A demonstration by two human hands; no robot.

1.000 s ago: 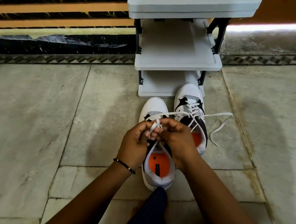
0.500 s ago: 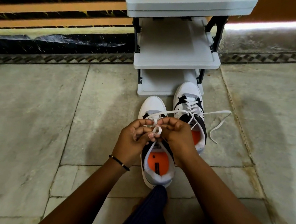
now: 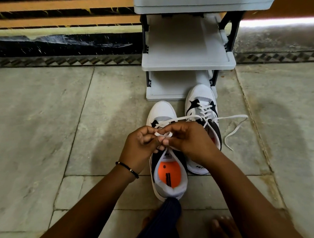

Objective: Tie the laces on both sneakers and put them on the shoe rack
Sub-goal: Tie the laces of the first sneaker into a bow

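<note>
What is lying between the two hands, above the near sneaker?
In the head view, a small loop of white shoelace sits between the left hand and right hand, pinched by both above the near sneaker.

One head-worn wide-angle view looks forward and down, close over the floor [image 3: 57, 128], facing the shoe rack [image 3: 187, 62].
</note>
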